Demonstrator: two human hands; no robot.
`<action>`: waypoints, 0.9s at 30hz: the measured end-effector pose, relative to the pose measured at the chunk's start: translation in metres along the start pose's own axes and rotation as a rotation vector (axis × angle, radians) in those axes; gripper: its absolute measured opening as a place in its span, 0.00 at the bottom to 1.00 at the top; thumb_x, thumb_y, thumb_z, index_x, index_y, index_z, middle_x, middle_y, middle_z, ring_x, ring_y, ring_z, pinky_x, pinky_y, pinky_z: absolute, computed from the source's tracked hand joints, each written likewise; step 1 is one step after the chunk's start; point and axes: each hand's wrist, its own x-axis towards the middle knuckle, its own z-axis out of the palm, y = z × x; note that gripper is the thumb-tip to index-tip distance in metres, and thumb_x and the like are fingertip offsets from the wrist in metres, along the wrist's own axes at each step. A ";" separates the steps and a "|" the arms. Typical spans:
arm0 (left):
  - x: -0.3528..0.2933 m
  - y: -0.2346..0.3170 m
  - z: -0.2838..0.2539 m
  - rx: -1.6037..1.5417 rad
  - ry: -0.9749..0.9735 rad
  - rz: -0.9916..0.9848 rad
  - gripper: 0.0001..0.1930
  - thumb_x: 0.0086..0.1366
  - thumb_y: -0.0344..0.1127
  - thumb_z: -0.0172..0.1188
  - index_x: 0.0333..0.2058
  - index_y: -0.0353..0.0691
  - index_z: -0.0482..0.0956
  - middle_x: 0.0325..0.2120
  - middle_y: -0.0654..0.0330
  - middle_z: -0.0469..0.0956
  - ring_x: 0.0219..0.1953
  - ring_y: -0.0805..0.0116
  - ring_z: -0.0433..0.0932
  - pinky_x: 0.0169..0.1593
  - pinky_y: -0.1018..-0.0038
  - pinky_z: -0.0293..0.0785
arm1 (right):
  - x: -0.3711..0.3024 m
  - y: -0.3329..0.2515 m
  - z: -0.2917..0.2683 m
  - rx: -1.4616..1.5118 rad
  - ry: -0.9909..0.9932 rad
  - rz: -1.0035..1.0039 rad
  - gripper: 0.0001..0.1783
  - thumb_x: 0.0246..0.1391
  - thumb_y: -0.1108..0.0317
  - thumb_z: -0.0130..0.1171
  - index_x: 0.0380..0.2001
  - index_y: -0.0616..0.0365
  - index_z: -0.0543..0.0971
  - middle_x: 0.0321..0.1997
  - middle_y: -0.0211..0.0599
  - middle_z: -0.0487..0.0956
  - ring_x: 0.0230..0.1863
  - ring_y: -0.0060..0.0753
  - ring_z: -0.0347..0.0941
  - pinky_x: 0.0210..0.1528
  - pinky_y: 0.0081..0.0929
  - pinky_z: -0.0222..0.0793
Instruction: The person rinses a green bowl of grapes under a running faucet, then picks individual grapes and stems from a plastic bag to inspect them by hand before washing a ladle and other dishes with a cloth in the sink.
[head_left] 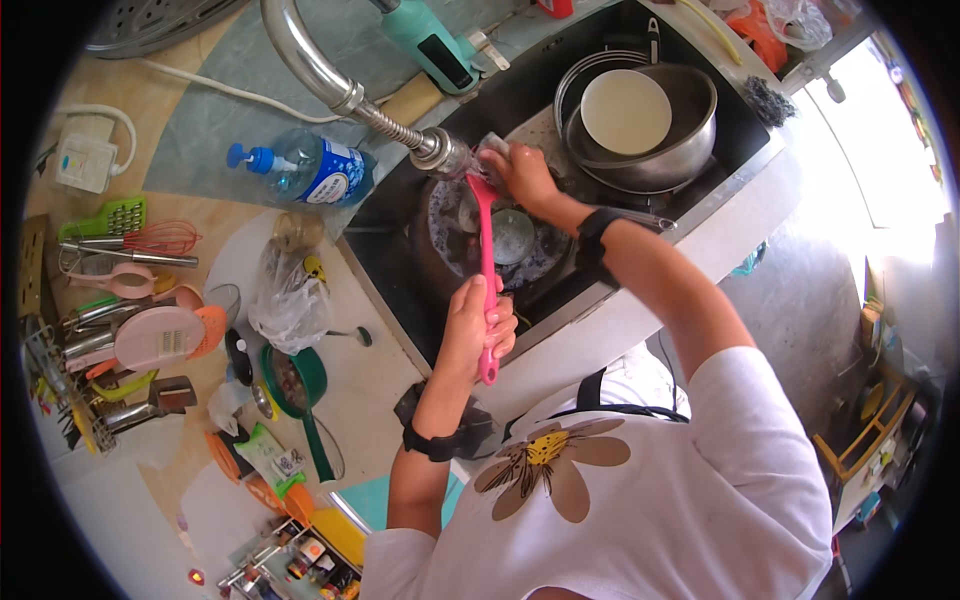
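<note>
My left hand (480,322) is closed round the lower handle of a pink long-handled kitchen utensil (487,240), which stands nearly upright in the picture. Its head is at the mouth of the metal faucet (437,150) and is partly hidden, so I cannot tell its exact kind. My right hand (530,180) is closed on a greyish scrubbing cloth (492,150) beside that head. Below both hands, a round basin (432,215) of foamy water sits in the dark sink (385,290). A small round bowl (513,237) lies in the water.
Right in the sink, a cream bowl (626,111) rests in a steel bowl (690,115) beside a pan. A blue pump bottle (325,172) lies left of the faucet. Several utensils, a plastic bag (288,300) and a green strainer (310,380) crowd the left counter.
</note>
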 end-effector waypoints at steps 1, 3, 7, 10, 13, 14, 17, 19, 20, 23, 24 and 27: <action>0.004 -0.004 -0.004 -0.102 -0.028 0.023 0.13 0.67 0.45 0.37 0.32 0.42 0.61 0.12 0.70 0.55 0.07 0.83 0.51 0.09 0.83 0.54 | -0.009 -0.005 0.014 0.070 0.124 0.286 0.23 0.50 0.52 0.54 0.29 0.67 0.73 0.21 0.57 0.73 0.26 0.55 0.73 0.28 0.42 0.66; 0.015 -0.010 -0.004 -0.133 -0.044 0.007 0.13 0.67 0.45 0.38 0.32 0.42 0.62 0.12 0.70 0.56 0.07 0.83 0.51 0.09 0.84 0.53 | -0.019 0.012 0.041 0.311 0.278 0.663 0.30 0.51 0.47 0.53 0.31 0.72 0.73 0.26 0.51 0.76 0.26 0.43 0.74 0.27 0.40 0.68; 0.032 -0.021 -0.022 -0.240 -0.069 -0.035 0.13 0.67 0.45 0.38 0.32 0.42 0.62 0.12 0.70 0.56 0.07 0.82 0.51 0.09 0.84 0.52 | -0.025 0.022 0.076 1.187 0.187 0.910 0.22 0.56 0.54 0.47 0.41 0.64 0.66 0.34 0.45 0.71 0.23 0.42 0.70 0.22 0.35 0.70; 0.036 -0.024 -0.022 -0.248 -0.023 -0.008 0.12 0.67 0.44 0.38 0.32 0.41 0.63 0.11 0.71 0.56 0.07 0.82 0.52 0.09 0.84 0.52 | -0.045 -0.027 0.048 1.280 -0.010 0.980 0.16 0.58 0.58 0.44 0.40 0.61 0.64 0.33 0.43 0.70 0.21 0.39 0.69 0.19 0.32 0.70; 0.045 -0.018 -0.023 -0.116 0.112 0.058 0.13 0.67 0.42 0.38 0.30 0.40 0.65 0.10 0.70 0.57 0.07 0.81 0.53 0.09 0.83 0.53 | -0.067 -0.048 0.042 1.010 -0.275 0.873 0.12 0.59 0.60 0.43 0.35 0.60 0.65 0.26 0.38 0.71 0.20 0.34 0.70 0.18 0.31 0.68; 0.045 -0.017 -0.022 -0.039 0.176 0.069 0.14 0.66 0.42 0.38 0.27 0.40 0.65 0.10 0.70 0.58 0.07 0.80 0.54 0.09 0.82 0.54 | -0.076 -0.042 0.048 0.900 -0.272 0.811 0.13 0.59 0.60 0.43 0.37 0.60 0.65 0.25 0.38 0.71 0.20 0.33 0.70 0.17 0.31 0.66; 0.045 -0.025 -0.044 0.161 0.200 0.170 0.17 0.65 0.42 0.40 0.23 0.38 0.67 0.11 0.64 0.65 0.08 0.77 0.60 0.09 0.78 0.56 | -0.102 -0.053 0.050 0.687 -0.334 0.625 0.15 0.58 0.60 0.44 0.38 0.62 0.67 0.22 0.38 0.72 0.19 0.30 0.69 0.18 0.30 0.63; 0.038 -0.024 -0.040 0.340 0.336 0.218 0.17 0.64 0.41 0.42 0.22 0.36 0.69 0.11 0.61 0.68 0.09 0.74 0.64 0.12 0.76 0.59 | -0.107 -0.054 0.039 0.584 -0.385 0.506 0.16 0.58 0.59 0.45 0.37 0.64 0.69 0.21 0.37 0.73 0.19 0.28 0.68 0.18 0.28 0.62; 0.035 -0.025 -0.037 0.541 0.454 0.249 0.16 0.63 0.40 0.45 0.22 0.34 0.70 0.12 0.58 0.70 0.10 0.71 0.68 0.14 0.73 0.63 | -0.104 -0.048 0.031 0.416 -0.409 0.339 0.16 0.58 0.60 0.46 0.34 0.64 0.71 0.19 0.36 0.72 0.19 0.27 0.66 0.20 0.27 0.60; 0.016 -0.029 -0.053 0.824 0.586 0.503 0.13 0.60 0.38 0.48 0.26 0.32 0.72 0.12 0.55 0.72 0.15 0.64 0.73 0.20 0.69 0.67 | -0.088 -0.040 0.002 0.138 -0.608 0.240 0.15 0.52 0.61 0.49 0.31 0.66 0.74 0.24 0.53 0.75 0.29 0.42 0.72 0.33 0.37 0.65; 0.007 -0.031 -0.055 0.849 0.653 0.540 0.11 0.60 0.37 0.49 0.26 0.34 0.72 0.14 0.53 0.72 0.18 0.56 0.74 0.26 0.66 0.68 | -0.078 -0.023 -0.006 -0.012 -0.649 0.135 0.14 0.52 0.62 0.49 0.32 0.64 0.75 0.26 0.54 0.75 0.31 0.46 0.72 0.35 0.37 0.66; -0.033 -0.036 -0.064 1.092 0.939 0.611 0.09 0.59 0.38 0.52 0.31 0.39 0.72 0.15 0.51 0.72 0.20 0.49 0.73 0.23 0.62 0.67 | -0.059 0.005 -0.027 -0.438 -0.717 -0.168 0.13 0.51 0.65 0.47 0.31 0.61 0.77 0.32 0.54 0.75 0.38 0.50 0.72 0.41 0.37 0.67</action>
